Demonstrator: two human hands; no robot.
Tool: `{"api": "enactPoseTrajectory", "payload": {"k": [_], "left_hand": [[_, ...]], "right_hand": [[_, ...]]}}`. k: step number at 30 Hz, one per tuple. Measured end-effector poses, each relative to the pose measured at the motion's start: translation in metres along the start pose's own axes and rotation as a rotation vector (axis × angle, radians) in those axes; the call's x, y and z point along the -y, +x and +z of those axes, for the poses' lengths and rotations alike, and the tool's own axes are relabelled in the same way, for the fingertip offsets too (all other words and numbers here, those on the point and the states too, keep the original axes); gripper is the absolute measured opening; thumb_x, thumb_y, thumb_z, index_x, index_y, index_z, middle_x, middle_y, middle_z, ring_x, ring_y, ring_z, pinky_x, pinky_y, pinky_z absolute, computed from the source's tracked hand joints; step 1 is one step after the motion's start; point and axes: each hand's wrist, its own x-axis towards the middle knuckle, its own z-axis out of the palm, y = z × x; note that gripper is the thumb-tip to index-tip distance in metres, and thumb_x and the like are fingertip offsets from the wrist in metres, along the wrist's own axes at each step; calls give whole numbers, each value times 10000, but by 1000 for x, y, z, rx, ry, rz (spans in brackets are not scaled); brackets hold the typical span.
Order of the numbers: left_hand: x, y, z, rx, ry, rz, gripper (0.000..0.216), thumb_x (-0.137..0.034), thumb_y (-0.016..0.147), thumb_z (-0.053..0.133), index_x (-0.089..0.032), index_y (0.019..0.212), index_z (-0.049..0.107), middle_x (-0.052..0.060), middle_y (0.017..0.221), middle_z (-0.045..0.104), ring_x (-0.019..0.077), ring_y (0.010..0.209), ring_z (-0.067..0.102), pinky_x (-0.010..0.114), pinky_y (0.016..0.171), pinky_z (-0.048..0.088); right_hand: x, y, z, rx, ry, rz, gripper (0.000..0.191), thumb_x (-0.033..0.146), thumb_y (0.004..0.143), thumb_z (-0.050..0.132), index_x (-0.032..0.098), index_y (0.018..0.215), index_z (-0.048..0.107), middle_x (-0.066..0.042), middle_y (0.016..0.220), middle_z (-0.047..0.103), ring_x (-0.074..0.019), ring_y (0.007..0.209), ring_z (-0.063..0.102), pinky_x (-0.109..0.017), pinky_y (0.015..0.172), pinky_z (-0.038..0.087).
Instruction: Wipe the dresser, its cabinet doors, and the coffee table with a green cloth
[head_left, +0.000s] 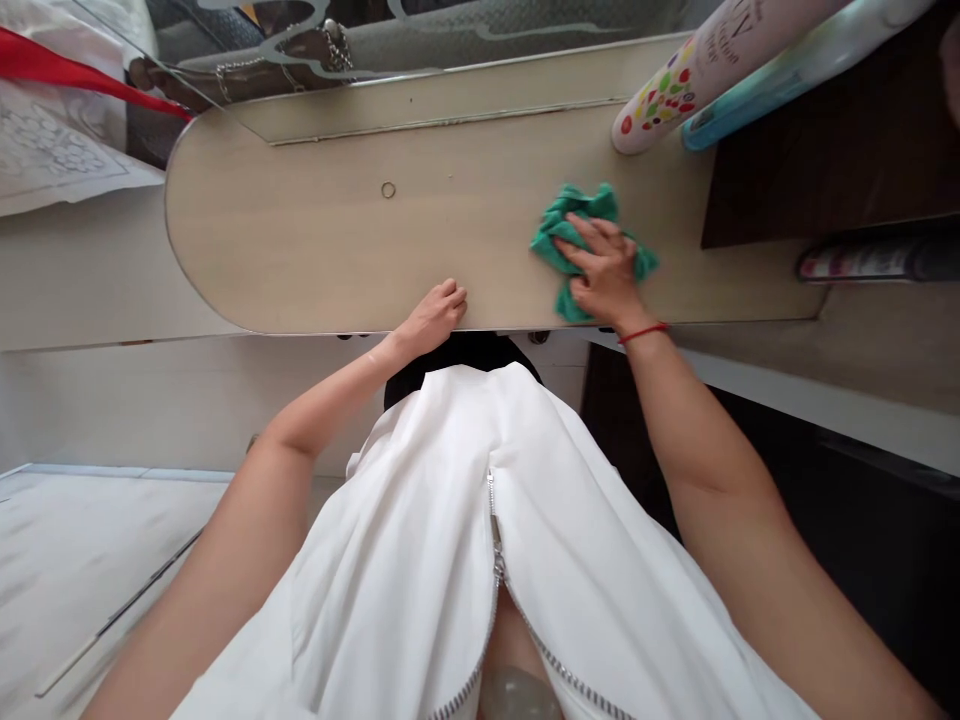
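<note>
Your right hand (pixel 604 268) presses flat, fingers spread, on the green cloth (pixel 581 225) lying on the shelf (pixel 315 240) near the bottles (pixel 697 75). Your left hand (pixel 435 315), fingers curled and empty, rests on the shelf's front edge.

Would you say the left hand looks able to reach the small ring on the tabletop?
Likely yes: the left hand rests at the tabletop edge, with only bare surface between it and the ring.
</note>
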Motion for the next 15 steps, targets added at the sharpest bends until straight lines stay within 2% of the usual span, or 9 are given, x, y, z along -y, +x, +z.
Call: {"api": "enactPoseTrajectory", "payload": {"k": [3, 5, 7, 10, 12, 15], "left_hand": [[0, -4, 0, -19, 15, -23, 424, -205, 1050, 294, -211, 745, 588, 138, 869, 551, 304, 998, 573, 484, 927, 498], [2, -10, -2, -31, 2, -36, 410, -185, 1045, 293, -213, 751, 579, 143, 895, 560, 302, 989, 566, 488, 909, 505], [2, -18, -4, -73, -42, -72, 384, -182, 1045, 308, -210, 770, 574, 141, 913, 573, 292, 985, 561, 479, 899, 508], [1, -32, -9, -244, -162, -200, 396, -271, 1086, 309, -219, 747, 507, 109, 860, 574, 255, 926, 549, 454, 896, 502], [-4, -43, -20, -420, -300, -326, 443, -430, 1112, 316, -228, 737, 439, 88, 840, 579, 227, 900, 552, 444, 916, 501], [-17, -65, -53, -638, -716, -483, 538, -722, 1022, 453, -231, 805, 423, 91, 999, 658, 188, 965, 615, 378, 906, 535]], "right_hand": [[-36, -18, 1, -144, -17, 227, 750, 73, 812, 448, 155, 1543, 591, -91, 1726, 347, -288, 1535, 280, -521, 1256, 272], [-37, -20, 10, -241, -6, 363, 791, 91, 760, 448, 141, 1534, 602, -106, 1718, 355, -311, 1526, 294, -548, 1254, 277], [-20, -16, 24, -297, 8, 409, 811, 117, 727, 460, 147, 1524, 608, -107, 1721, 347, -334, 1522, 309, -592, 1237, 293], [22, -7, 43, -307, 37, 315, 781, 138, 744, 473, 169, 1512, 613, -114, 1717, 349, -355, 1524, 324, -613, 1203, 328], [51, -1, 49, -278, 61, 252, 761, 141, 761, 489, 185, 1510, 613, -118, 1707, 367, -360, 1530, 332, -611, 1206, 331], [91, 9, 54, -211, 91, 207, 806, 138, 738, 520, 229, 1535, 594, -85, 1705, 379, -355, 1553, 331, -628, 1226, 323]]}}
